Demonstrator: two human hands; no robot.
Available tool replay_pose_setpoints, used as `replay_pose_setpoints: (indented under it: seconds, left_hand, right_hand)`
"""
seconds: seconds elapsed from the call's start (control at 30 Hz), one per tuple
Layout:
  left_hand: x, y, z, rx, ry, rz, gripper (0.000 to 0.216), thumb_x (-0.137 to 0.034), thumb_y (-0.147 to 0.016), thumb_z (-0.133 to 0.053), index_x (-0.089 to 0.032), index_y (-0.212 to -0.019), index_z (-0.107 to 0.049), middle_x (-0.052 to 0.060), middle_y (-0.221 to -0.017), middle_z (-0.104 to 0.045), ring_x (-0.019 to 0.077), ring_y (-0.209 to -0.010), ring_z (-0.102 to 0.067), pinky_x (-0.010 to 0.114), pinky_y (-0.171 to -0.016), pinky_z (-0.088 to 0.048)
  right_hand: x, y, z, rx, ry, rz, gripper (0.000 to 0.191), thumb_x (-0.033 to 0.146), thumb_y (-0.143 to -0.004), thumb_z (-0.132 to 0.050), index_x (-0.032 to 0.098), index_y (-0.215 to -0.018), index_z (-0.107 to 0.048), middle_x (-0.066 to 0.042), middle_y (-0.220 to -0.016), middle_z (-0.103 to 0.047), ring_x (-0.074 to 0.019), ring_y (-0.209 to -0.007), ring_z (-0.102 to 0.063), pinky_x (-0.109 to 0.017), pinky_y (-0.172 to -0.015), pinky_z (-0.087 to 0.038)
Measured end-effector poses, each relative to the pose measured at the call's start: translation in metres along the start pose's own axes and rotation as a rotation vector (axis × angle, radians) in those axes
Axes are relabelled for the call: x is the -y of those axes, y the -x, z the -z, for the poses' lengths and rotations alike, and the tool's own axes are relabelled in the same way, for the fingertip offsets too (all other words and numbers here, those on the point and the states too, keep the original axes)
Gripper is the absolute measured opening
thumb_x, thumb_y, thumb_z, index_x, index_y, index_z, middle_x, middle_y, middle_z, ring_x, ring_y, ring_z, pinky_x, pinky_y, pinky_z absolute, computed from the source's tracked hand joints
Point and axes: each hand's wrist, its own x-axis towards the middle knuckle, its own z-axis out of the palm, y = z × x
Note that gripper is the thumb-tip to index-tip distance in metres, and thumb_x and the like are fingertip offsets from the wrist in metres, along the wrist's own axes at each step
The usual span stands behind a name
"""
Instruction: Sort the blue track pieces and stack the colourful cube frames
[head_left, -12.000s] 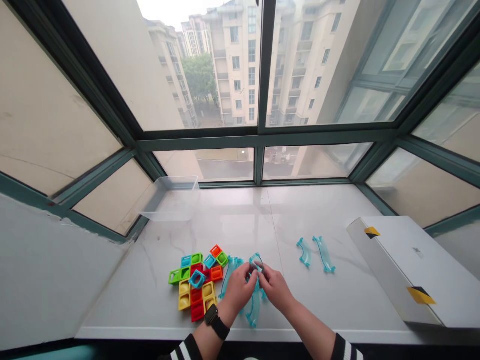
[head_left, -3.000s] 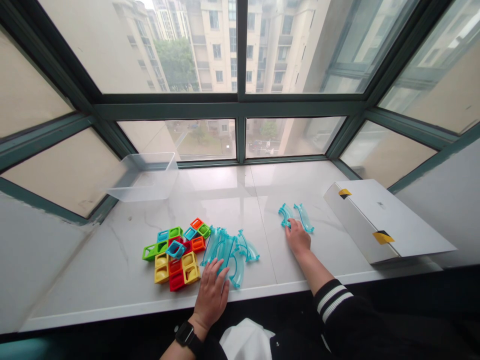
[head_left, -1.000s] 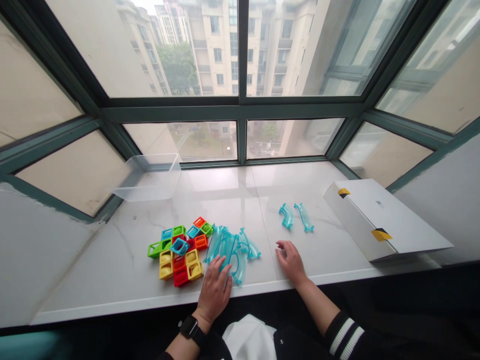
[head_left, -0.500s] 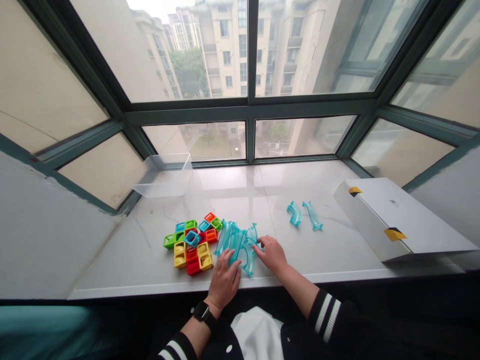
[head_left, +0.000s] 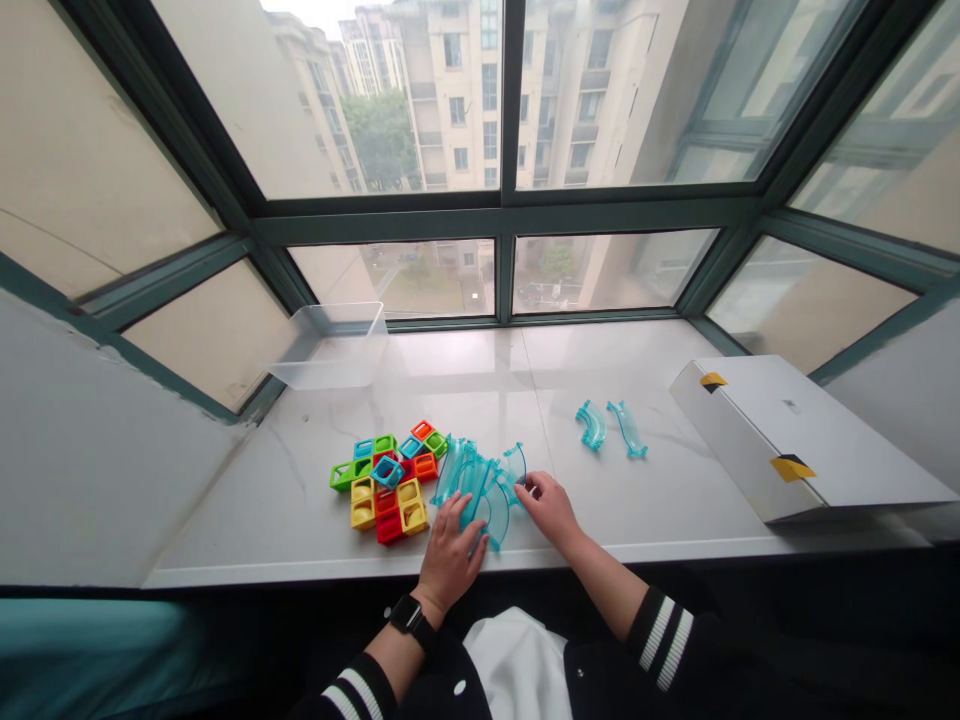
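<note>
A heap of clear turquoise track pieces (head_left: 466, 470) lies near the front of the sill, several overlapping. My left hand (head_left: 452, 545) rests on the heap's near side with its fingers spread and flat. My right hand (head_left: 551, 508) pinches the end of a curved turquoise track piece (head_left: 516, 460) at the heap's right edge. Against the heap's left side sit colourful blocks (head_left: 386, 490) in red, yellow, green and blue. Farther right, a curved track piece (head_left: 592, 427) and a wavy track piece (head_left: 627, 430) lie apart from the heap.
At the back left stands a clear plastic bin (head_left: 330, 375). A white box (head_left: 810, 430) with yellow and black tabs takes up the right side. Window frames (head_left: 390, 228) enclose the marble-patterned sill (head_left: 600, 520) at the back and sides.
The curved track piece at my right fingers has turned and shifted slightly right, away from the heap. My left hand stays on the heap. The whole view has shifted a little.
</note>
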Motion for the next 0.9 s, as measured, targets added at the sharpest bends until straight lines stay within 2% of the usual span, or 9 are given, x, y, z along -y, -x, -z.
replay_pose_setpoints:
  seconds: [0.1, 0.4, 0.63, 0.9]
  left_hand:
    - [-0.0004, 0.0001, -0.0005, -0.004, -0.003, 0.002, 0.016, -0.019, -0.098, -0.061, -0.024, -0.106, -0.074, 0.011, -0.157, -0.048, 0.0350, -0.155, -0.035, 0.060, -0.123, -0.043]
    - [-0.0015, -0.0003, -0.0005, -0.007, 0.006, 0.009, 0.014, -0.020, -0.098, -0.059, -0.023, -0.101, -0.073, 0.012, -0.156, -0.049, 0.0350, -0.154, -0.036, 0.060, -0.123, -0.042]
    - [-0.0006, -0.0004, -0.0022, -0.003, 0.017, 0.019, 0.012, -0.018, -0.097, -0.060, -0.021, -0.096, -0.072, 0.012, -0.155, -0.050, 0.0345, -0.154, -0.037, 0.058, -0.124, -0.041]
    - [-0.0009, 0.0000, -0.0024, -0.009, 0.016, 0.017, 0.012, -0.018, -0.097, -0.061, -0.022, -0.097, -0.073, 0.012, -0.155, -0.050, 0.0344, -0.154, -0.037, 0.057, -0.124, -0.041]
  right_hand:
    - [-0.0008, 0.0038, 0.0010, 0.026, -0.056, 0.020, 0.023, 0.045, -0.091, -0.061, 0.023, -0.089, -0.069, -0.002, -0.089, -0.068, -0.0188, -0.075, -0.064, -0.032, -0.075, -0.051]
    - [0.0005, 0.0091, 0.0024, 0.063, -0.218, -0.067, 0.028, 0.047, -0.098, -0.051, 0.024, -0.085, -0.061, 0.000, -0.082, -0.069, -0.0212, -0.077, -0.067, -0.032, -0.075, -0.051]
    - [-0.0039, 0.0094, 0.0005, 0.078, -0.308, -0.106, 0.038, 0.053, -0.103, -0.044, 0.025, -0.086, -0.063, -0.004, -0.090, -0.077, -0.0243, -0.092, -0.072, -0.036, -0.090, -0.051]
    - [-0.0043, 0.0053, -0.0015, 0.155, -0.403, -0.191, 0.049, 0.066, -0.098, -0.044, 0.024, -0.086, -0.066, -0.008, -0.102, -0.080, -0.0276, -0.106, -0.070, -0.043, -0.105, -0.046]
